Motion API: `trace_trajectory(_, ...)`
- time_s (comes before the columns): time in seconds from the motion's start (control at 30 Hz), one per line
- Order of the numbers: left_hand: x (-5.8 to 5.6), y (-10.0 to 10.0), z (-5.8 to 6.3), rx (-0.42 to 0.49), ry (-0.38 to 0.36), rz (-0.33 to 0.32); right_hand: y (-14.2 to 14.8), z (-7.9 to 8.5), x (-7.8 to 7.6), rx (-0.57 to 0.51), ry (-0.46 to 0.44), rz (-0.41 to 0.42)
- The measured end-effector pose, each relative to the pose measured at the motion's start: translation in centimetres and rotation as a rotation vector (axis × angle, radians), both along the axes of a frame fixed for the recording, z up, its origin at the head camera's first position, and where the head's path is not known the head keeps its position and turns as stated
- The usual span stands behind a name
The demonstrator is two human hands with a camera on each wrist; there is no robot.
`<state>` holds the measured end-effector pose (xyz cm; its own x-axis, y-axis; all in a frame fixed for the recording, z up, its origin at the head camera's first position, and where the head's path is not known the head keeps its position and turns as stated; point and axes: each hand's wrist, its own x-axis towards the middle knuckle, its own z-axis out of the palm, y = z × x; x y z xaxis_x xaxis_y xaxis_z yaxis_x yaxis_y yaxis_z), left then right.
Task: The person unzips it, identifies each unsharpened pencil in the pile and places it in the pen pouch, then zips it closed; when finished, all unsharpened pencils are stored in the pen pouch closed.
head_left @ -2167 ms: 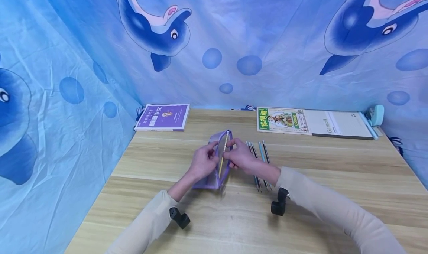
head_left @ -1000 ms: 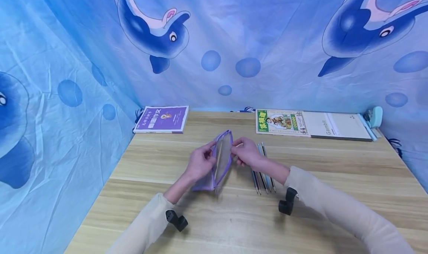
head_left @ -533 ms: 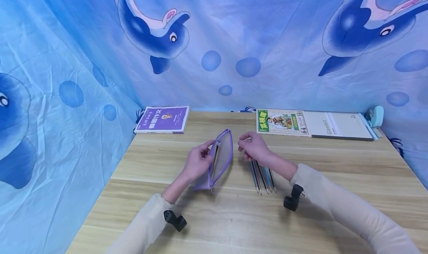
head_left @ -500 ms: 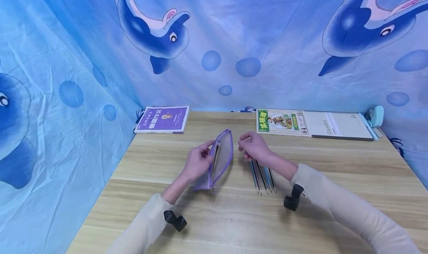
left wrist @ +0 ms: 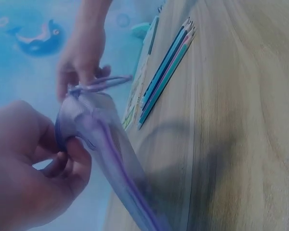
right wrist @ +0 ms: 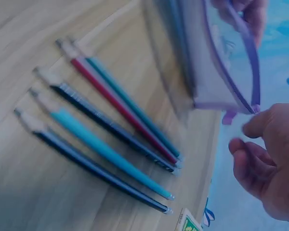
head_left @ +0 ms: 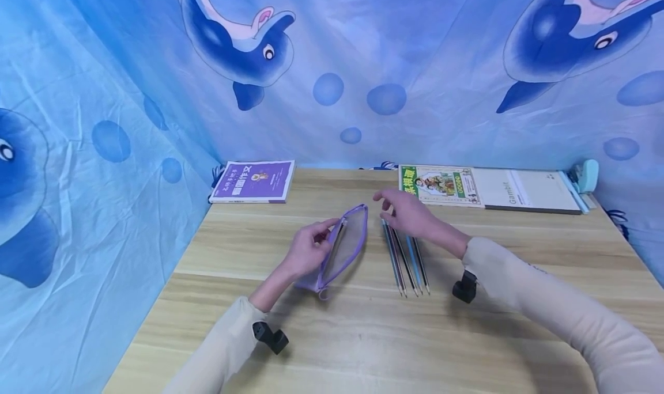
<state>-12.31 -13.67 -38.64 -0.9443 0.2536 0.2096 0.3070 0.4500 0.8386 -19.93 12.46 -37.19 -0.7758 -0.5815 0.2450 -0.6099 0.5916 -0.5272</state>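
Note:
My left hand (head_left: 306,249) pinches the near-left rim of a purple-edged mesh pencil case (head_left: 353,238). Its zipped mouth gapes upward and to the right, and a slim dark pencil (head_left: 337,243) shows inside along the left wall. To the right of the case, several pencils (head_left: 406,264) lie side by side with points toward me. My right hand (head_left: 412,216) hovers over their far ends, fingers loosely bent and holding nothing. The right wrist view shows dark, red, teal and light blue pencils (right wrist: 111,151), with the right hand (right wrist: 274,159) close to the case's corner.
A purple book (head_left: 254,181) lies at the back left of the wooden table (head_left: 363,342). At the back right are a green-and-cream booklet (head_left: 441,185), a white Gambit pad (head_left: 524,189) and a light blue object (head_left: 588,176). A blue dolphin-print cloth (head_left: 353,54) hangs behind.
The right hand has lowered a yellowish pencil into the case, let go, and moved right and away over the loose pencils. The left hand keeps its pinch while the case mouth tilts further right.

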Motion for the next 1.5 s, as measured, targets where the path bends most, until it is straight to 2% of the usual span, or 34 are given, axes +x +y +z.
trace_trajectory(0.07,0.1,-0.2,0.0,-0.029,0.004,-0.025,-0.2,-0.3,0.1,0.085,0.089,0.043)
trace_trajectory(0.17,0.1,-0.6,-0.1,-0.065,0.023,-0.072,-0.7,-0.9,0.5,0.126,0.184,0.101)
trace_trajectory(0.33,0.2,-1.4,-0.4,-0.080,0.037,-0.142,-1.3,-1.6,0.7,0.060,0.320,0.211)
trace_trajectory(0.47,0.3,-2.3,-0.1,-0.083,-0.013,-0.168,-1.6,-1.7,0.6,0.006,0.366,0.245)
trace_trajectory(0.6,0.5,-3.7,0.5,-0.013,-0.144,-0.147,-2.0,-1.1,0.4,-0.037,0.325,0.222)
trace_trajectory(0.7,0.7,-5.4,0.7,0.109,-0.228,-0.094,-2.4,-0.4,0.2,-0.058,0.247,0.199)
trace_trajectory(0.77,0.8,-6.7,0.4,0.242,-0.258,-0.056,-2.5,0.0,0.0,-0.071,0.182,0.179)
trace_trajectory(0.87,1.1,-8.5,-0.9,0.500,-0.284,-0.023,-2.4,0.5,-0.3,-0.086,0.088,0.136)
trace_trajectory(0.93,1.3,-9.3,-2.1,0.662,-0.303,-0.030,-2.2,0.6,-0.6,-0.099,0.036,0.104)
trace_trajectory(1.0,1.4,-9.7,-3.3,0.767,-0.309,-0.042,-2.1,0.7,-0.9,-0.107,-0.002,0.077)
trace_trajectory(1.07,1.5,-9.7,-4.3,0.792,-0.299,-0.062,-2.1,0.7,-1.1,-0.113,-0.033,0.062)
trace_trajectory(1.13,1.6,-9.4,-5.1,0.752,-0.254,-0.072,-2.1,0.7,-1.3,-0.108,-0.054,0.061)
trace_trajectory(1.2,1.6,-9.0,-5.6,0.711,-0.222,-0.056,-2.2,0.6,-1.4,-0.100,-0.067,0.072)
trace_trajectory(1.3,1.6,-8.4,-5.8,0.677,-0.208,0.027,-2.3,0.8,-1.3,-0.087,-0.091,0.097)
trace_trajectory(1.4,1.6,-8.0,-5.7,0.703,-0.221,0.144,-2.8,1.1,-1.0,-0.051,-0.081,0.123)
trace_trajectory(1.5,1.7,-7.9,-5.5,0.709,-0.223,0.221,-3.8,1.4,-0.6,0.035,0.020,0.146)
